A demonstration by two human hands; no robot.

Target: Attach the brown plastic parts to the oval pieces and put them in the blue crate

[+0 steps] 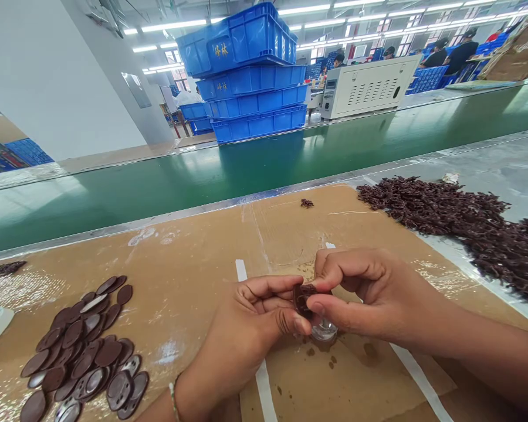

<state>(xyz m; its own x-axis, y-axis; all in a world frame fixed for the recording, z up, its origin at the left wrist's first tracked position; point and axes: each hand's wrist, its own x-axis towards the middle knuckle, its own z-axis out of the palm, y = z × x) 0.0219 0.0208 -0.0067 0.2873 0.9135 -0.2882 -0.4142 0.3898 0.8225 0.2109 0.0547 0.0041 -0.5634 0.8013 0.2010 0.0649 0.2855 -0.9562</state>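
Observation:
My left hand [257, 331] pinches a small dark brown piece [302, 300] between thumb and fingers. From the other side my right hand [361, 293] has its thumb and forefinger closed on the same piece, at its right edge. Just below the fingertips, a small clear glass-like container [324, 330] stands on the brown table covering [193, 305], partly hidden by my hands. Many dark oval pieces [73, 331] lie heaped at the left, some with shiny faces. A long pile of small dark brown parts [449, 214] spreads along the right side.
A green conveyor belt [255, 170] crosses beyond the table. Blue crates [259, 82] stand stacked past it, beside a pale vented machine [372, 87]. A little dark cluster [307, 203] lies near the table's far edge. People sit in the right background.

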